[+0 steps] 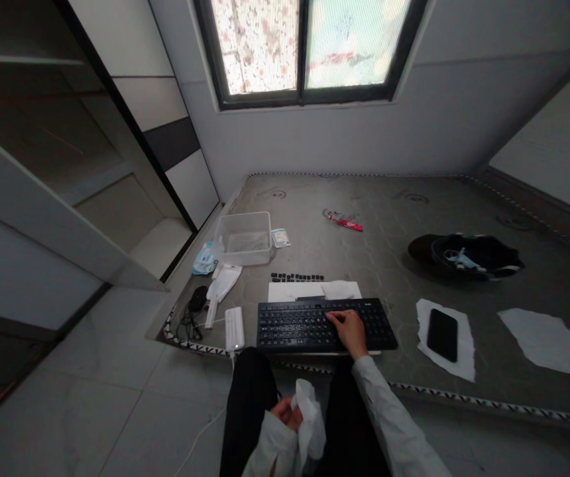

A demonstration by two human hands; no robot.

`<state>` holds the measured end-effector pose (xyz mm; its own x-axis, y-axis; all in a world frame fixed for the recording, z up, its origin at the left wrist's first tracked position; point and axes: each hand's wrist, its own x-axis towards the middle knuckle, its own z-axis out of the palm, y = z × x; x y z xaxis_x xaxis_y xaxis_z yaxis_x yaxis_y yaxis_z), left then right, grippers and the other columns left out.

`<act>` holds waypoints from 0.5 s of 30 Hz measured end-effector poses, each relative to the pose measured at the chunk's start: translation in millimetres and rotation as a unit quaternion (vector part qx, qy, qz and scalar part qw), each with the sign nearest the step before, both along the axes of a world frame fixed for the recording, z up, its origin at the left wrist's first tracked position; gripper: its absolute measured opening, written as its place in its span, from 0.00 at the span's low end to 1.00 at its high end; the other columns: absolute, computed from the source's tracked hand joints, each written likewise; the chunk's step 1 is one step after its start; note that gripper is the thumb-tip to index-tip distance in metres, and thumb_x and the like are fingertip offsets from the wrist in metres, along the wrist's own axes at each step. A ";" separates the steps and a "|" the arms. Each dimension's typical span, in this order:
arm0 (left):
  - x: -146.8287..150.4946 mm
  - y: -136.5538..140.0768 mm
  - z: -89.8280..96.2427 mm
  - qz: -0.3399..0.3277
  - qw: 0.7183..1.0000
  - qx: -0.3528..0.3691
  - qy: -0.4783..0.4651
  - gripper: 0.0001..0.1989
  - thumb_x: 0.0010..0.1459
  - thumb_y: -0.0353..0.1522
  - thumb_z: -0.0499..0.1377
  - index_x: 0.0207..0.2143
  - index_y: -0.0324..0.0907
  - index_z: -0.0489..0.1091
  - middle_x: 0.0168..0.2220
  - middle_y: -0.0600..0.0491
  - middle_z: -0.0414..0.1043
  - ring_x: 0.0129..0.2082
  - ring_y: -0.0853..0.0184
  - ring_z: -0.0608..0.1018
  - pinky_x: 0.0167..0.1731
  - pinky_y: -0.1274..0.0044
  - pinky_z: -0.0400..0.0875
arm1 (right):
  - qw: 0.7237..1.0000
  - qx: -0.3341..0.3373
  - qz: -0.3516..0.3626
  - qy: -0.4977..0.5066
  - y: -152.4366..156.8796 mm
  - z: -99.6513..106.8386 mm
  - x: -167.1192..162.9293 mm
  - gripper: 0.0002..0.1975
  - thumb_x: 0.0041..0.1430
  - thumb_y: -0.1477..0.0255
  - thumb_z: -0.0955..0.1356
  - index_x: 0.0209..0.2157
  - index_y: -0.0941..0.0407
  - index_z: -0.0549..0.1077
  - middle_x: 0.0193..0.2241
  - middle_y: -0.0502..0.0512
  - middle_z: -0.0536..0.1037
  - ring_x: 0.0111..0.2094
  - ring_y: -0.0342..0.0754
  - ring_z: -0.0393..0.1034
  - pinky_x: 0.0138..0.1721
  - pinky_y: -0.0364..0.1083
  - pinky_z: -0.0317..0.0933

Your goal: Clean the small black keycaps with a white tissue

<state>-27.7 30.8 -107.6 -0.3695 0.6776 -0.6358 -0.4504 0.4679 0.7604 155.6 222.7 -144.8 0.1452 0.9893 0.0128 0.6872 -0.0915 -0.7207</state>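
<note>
A black keyboard (pixel 315 324) lies at the near edge of a grey mattress (pixel 389 225), with white paper (pixel 309 290) under its far side. My right hand (pixel 348 329) rests on the keys right of the middle, fingers curled down onto them. Down by my lap, my left hand (pixel 287 414) grips a crumpled white tissue (pixel 311 424). A short row of loose black keycaps (pixel 297 277) sits just beyond the paper.
A clear plastic box (pixel 244 238), small packets (pixel 280 237), a white device (pixel 234 328) and a black mouse (pixel 197 298) with cable lie left. A red packet (pixel 345 222) is farther back. A black phone (pixel 443 334) on paper and a dark headset (pixel 466 255) lie right.
</note>
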 end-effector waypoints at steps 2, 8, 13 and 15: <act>1.7 -1.0 -1.3 0.011 1.000 0.025 -0.005 0.35 0.09 0.62 0.70 0.11 0.43 0.69 0.11 0.56 0.69 0.15 0.70 0.71 0.21 0.78 0.69 | 1.000 0.001 -0.004 -0.008 0.0 -1.3 -0.1 0.10 0.62 0.65 0.71 0.36 0.58 0.80 0.38 0.55 0.81 0.44 0.50 0.74 0.51 0.54 0.65; -0.8 -4.9 -2.9 0.024 0.998 0.059 0.010 0.32 0.14 0.59 0.72 0.13 0.42 0.73 0.12 0.53 0.73 0.14 0.69 0.73 0.19 0.78 0.68 | 1.000 0.008 0.003 -0.012 -0.5 0.0 1.6 0.10 0.61 0.67 0.71 0.36 0.59 0.80 0.37 0.57 0.81 0.41 0.49 0.74 0.48 0.52 0.66; 1.3 -8.0 -2.9 0.009 0.998 0.061 0.009 0.31 0.18 0.61 0.71 0.14 0.44 0.74 0.14 0.52 0.77 0.15 0.65 0.75 0.19 0.75 0.69 | 1.000 0.021 -0.008 -0.006 -4.8 1.6 -0.1 0.11 0.59 0.65 0.70 0.35 0.57 0.82 0.37 0.59 0.81 0.42 0.52 0.75 0.48 0.50 0.65; 3.0 -8.1 -3.5 0.002 0.999 0.054 0.005 0.31 0.17 0.61 0.71 0.14 0.45 0.74 0.15 0.52 0.77 0.16 0.64 0.76 0.19 0.75 0.68 | 1.000 0.026 -0.015 -0.003 -7.2 1.7 -1.5 0.12 0.59 0.64 0.69 0.35 0.56 0.83 0.37 0.59 0.81 0.41 0.53 0.76 0.46 0.48 0.65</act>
<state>-24.7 22.6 -111.2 -0.3785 0.7409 -0.5547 -0.4436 0.3808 0.8113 154.1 215.4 -143.1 0.1738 0.9826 0.0656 0.6887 -0.0737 -0.7213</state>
